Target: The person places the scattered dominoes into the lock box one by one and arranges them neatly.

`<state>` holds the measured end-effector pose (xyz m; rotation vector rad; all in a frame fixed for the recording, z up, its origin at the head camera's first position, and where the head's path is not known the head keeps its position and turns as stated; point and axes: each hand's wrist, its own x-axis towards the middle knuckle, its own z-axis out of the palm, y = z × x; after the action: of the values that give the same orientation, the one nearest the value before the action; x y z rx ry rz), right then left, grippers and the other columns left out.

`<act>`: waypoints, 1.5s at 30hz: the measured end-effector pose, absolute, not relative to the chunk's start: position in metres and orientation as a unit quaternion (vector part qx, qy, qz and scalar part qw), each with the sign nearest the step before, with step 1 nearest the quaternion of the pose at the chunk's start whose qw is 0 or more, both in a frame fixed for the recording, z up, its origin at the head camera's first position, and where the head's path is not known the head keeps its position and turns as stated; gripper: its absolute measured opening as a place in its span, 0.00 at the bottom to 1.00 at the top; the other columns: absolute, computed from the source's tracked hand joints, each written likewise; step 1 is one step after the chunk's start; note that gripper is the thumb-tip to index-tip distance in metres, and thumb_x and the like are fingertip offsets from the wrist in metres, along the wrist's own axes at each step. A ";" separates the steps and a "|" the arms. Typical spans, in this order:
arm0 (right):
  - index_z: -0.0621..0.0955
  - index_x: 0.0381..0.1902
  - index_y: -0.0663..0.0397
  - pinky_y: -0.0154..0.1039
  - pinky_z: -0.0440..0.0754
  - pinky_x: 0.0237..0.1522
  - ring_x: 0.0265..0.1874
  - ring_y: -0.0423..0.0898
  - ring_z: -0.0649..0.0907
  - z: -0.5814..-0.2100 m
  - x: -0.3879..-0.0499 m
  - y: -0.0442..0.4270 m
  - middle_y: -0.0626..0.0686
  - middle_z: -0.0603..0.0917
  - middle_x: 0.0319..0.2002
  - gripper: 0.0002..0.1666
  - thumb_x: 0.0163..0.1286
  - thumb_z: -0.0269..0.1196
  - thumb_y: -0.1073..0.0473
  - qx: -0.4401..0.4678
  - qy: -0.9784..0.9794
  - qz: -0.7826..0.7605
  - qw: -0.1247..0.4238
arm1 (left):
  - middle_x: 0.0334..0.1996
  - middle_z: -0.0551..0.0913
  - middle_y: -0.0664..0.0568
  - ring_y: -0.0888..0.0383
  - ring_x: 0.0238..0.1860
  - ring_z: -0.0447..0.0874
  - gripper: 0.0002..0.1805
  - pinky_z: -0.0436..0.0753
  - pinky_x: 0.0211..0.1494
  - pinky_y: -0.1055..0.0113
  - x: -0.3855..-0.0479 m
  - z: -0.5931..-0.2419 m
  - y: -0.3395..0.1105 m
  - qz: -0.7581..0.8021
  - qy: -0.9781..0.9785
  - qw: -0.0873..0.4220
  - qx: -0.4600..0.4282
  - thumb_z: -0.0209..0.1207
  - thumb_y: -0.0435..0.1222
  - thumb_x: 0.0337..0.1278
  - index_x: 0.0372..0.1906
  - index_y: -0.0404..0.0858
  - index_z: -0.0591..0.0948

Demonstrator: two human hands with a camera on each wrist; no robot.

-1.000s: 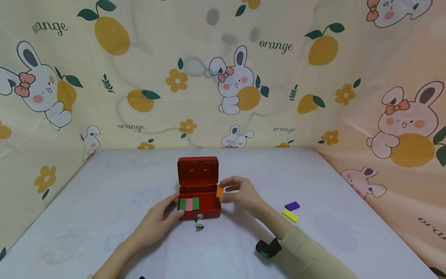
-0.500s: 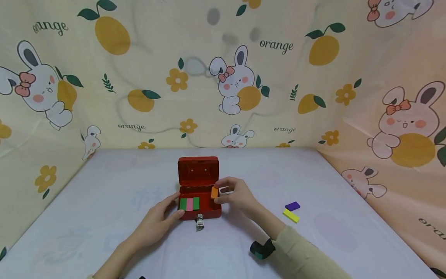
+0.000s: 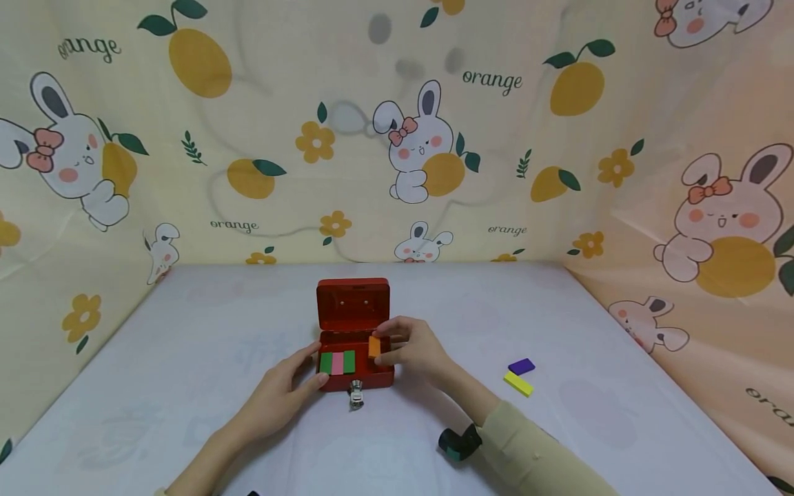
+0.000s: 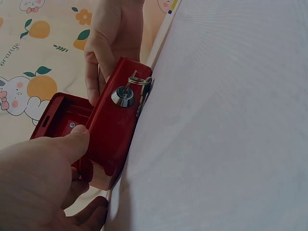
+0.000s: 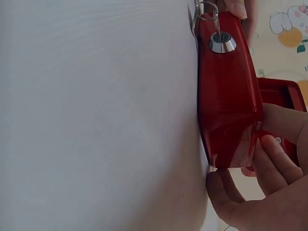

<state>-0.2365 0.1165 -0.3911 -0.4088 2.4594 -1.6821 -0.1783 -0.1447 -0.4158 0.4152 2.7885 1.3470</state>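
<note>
A red metal box (image 3: pixel 378 379) stands with its lid (image 3: pixel 353 306) raised; green blocks (image 3: pixel 350 362) and a pink block (image 3: pixel 338 363) stand side by side in its left part. Between thumb and fingers, my right hand (image 3: pixel 417 350) pinches an orange block (image 3: pixel 374 346) over the box's right part. My left hand (image 3: pixel 280 389) grips the box's left side, thumb at the front corner. In the left wrist view, the left thumb lies on the edge of the red box (image 4: pixel 113 130). The orange block is hidden in both wrist views.
A purple block (image 3: pixel 521 366) and a yellow block (image 3: pixel 517 384) lie on the white table (image 3: pixel 595 413) to the right. A key ring with keys (image 3: pixel 356 398) hangs from the lock at the box front. A patterned cloth (image 3: pixel 279 103) stands behind.
My right hand has moved left, carrying the orange block from the box's right edge to over its inside. My left hand has stayed on the box.
</note>
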 end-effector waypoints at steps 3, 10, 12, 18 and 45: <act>0.82 0.46 0.49 0.52 0.75 0.57 0.50 0.50 0.78 -0.391 -0.237 0.114 0.46 0.83 0.45 0.22 0.53 0.74 0.64 -0.138 0.815 -0.559 0.063 | 0.69 0.65 0.48 0.47 0.70 0.59 0.38 0.64 0.67 0.48 -0.178 -0.415 -0.145 0.431 0.892 0.009 0.133 0.60 0.52 0.60 0.73 0.47 0.62; 0.81 0.49 0.48 0.48 0.77 0.54 0.50 0.48 0.77 -0.394 -0.238 0.107 0.45 0.84 0.43 0.24 0.53 0.74 0.63 -0.149 0.821 -0.548 0.064 | 0.69 0.65 0.48 0.47 0.70 0.59 0.37 0.63 0.68 0.48 -0.178 -0.415 -0.145 0.437 0.889 0.006 0.137 0.60 0.48 0.61 0.73 0.47 0.62; 0.80 0.51 0.48 0.47 0.78 0.53 0.51 0.48 0.77 -0.394 -0.237 0.105 0.45 0.85 0.43 0.27 0.52 0.74 0.64 -0.154 0.820 -0.546 0.067 | 0.69 0.65 0.47 0.47 0.70 0.59 0.37 0.62 0.68 0.48 -0.177 -0.414 -0.145 0.437 0.889 0.007 0.136 0.60 0.48 0.61 0.73 0.47 0.61; 0.79 0.54 0.48 0.49 0.75 0.57 0.54 0.47 0.74 -0.396 -0.239 0.102 0.44 0.85 0.42 0.31 0.51 0.75 0.64 -0.166 0.828 -0.531 0.071 | 0.69 0.65 0.48 0.47 0.70 0.58 0.38 0.62 0.68 0.48 -0.177 -0.413 -0.144 0.436 0.890 0.009 0.137 0.60 0.50 0.61 0.73 0.47 0.61; 0.80 0.50 0.52 0.48 0.74 0.59 0.49 0.45 0.79 -0.398 -0.242 0.094 0.44 0.85 0.39 0.28 0.50 0.75 0.67 -0.189 0.861 -0.466 0.074 | 0.68 0.67 0.48 0.47 0.69 0.60 0.37 0.64 0.66 0.47 -0.177 -0.415 -0.144 0.427 0.894 0.002 0.137 0.61 0.49 0.61 0.73 0.47 0.62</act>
<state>-0.2423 0.0935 -0.3982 -0.5671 2.5844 -1.3999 -0.1771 -0.1440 -0.4146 0.4306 2.8044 1.3413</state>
